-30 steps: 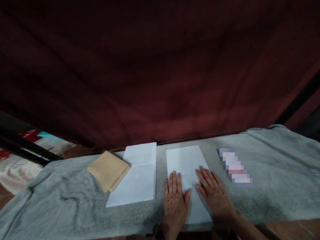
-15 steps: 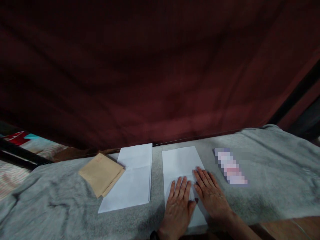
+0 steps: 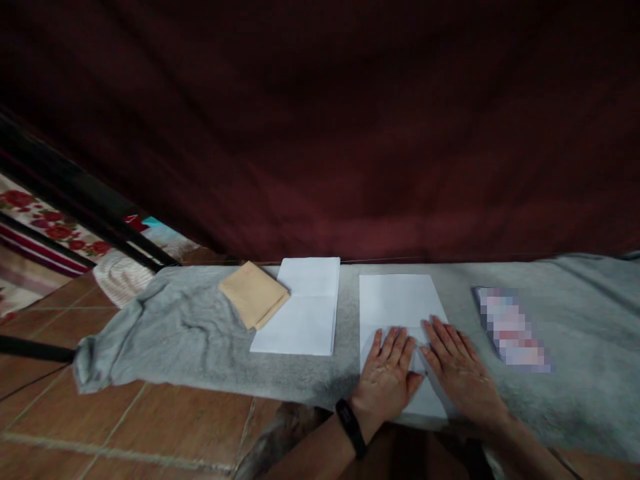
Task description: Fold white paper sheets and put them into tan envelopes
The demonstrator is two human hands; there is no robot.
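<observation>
A white sheet of paper point(image 3: 397, 300) with a crease across it lies in front of me on a grey cloth. My left hand point(image 3: 387, 377) rests flat on its lower left part, fingers stretched out. Beside it, my right hand point(image 3: 460, 370) is spread over the sheet's right edge, palm down. Neither hand grips anything. To the left is a stack of white paper point(image 3: 313, 313), also creased across the middle. Several brown envelopes point(image 3: 253, 293) overlap that stack's left side.
The grey cloth point(image 3: 175, 333) covers a narrow table or bench. A blurred-out flat item point(image 3: 515, 330) lies at the right. Behind hangs a dark red curtain point(image 3: 350, 167). Tiled floor point(image 3: 165, 427) and black metal bars point(image 3: 35, 348) show at the left.
The view has swung left, so everything appears farther right and more floor shows. Both hands stay flat on the sheet in nearly the same place.
</observation>
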